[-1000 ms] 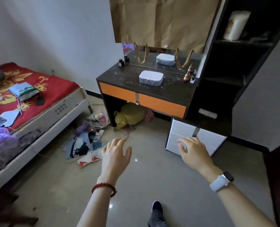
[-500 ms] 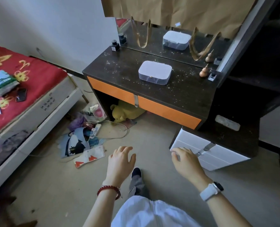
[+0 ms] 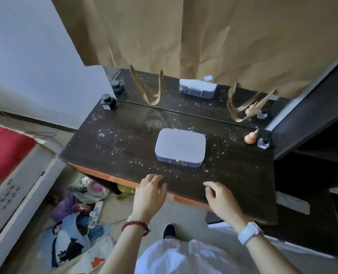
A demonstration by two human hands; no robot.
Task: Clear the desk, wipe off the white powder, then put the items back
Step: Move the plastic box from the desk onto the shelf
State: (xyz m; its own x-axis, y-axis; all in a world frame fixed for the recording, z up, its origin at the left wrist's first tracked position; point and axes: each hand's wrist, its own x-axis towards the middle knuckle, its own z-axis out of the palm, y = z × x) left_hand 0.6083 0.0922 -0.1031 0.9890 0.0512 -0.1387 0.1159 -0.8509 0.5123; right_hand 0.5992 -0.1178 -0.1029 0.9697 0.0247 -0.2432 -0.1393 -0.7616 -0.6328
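I am seeing a red-covered bed (image 3: pixel 4 153) lying along the left edge with a heap of floor clutter (image 3: pixel 79 216) crowding the gap between it and the dark desk (image 3: pixel 124 147), whose top is lying scattered with white powder (image 3: pixel 122 149) and carrying a black ink bottle (image 3: pixel 108 102) at its far left corner. My left hand (image 3: pixel 150 194), red beads on the wrist, is hovering over the desk's near edge with fingers loosely bent and gripping nothing, bare dusted desktop lying between it and the white box (image 3: pixel 180 146) sitting mid-desk. My right hand (image 3: pixel 222 200), in a white watch, is hanging likewise relaxed and empty over the same edge, while a small gourd (image 3: pixel 250 137) and a clear bottle (image 3: pixel 263 142) are standing just beside each other at the far right corner against the dark shelf unit (image 3: pixel 310 123).
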